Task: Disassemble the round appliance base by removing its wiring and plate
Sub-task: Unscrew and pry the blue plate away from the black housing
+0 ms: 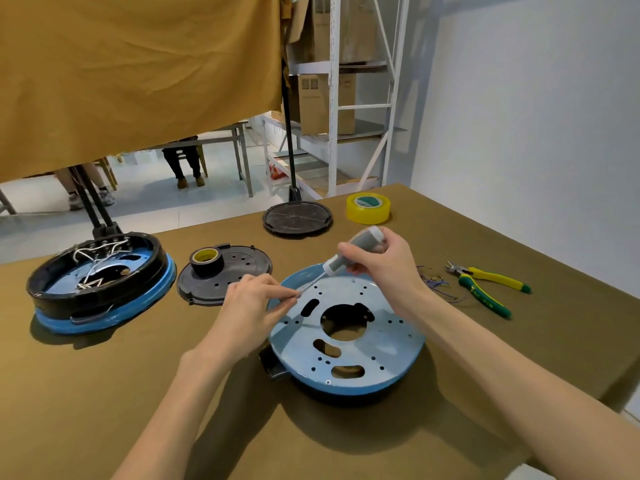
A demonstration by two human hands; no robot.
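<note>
A round appliance base (374,382) with a pale blue metal plate (388,344) on top lies in front of me; the plate has several slots and small holes. My right hand (384,261) grips the grey handle of a screwdriver (349,254), which slants down to the left. My left hand (256,299) pinches the screwdriver's shaft near its tip, at the plate's upper left edge. A second base (100,282), black with a blue rim, sits at the left with white wiring (100,254) showing inside.
A black perforated cover (242,268) carries a roll of black tape (206,259). Behind it lies a black round lid (297,218), with yellow tape (368,207) nearby. Yellow-green cutters (485,285) and cut wire bits (436,280) lie right. The table's far edge is near the lid.
</note>
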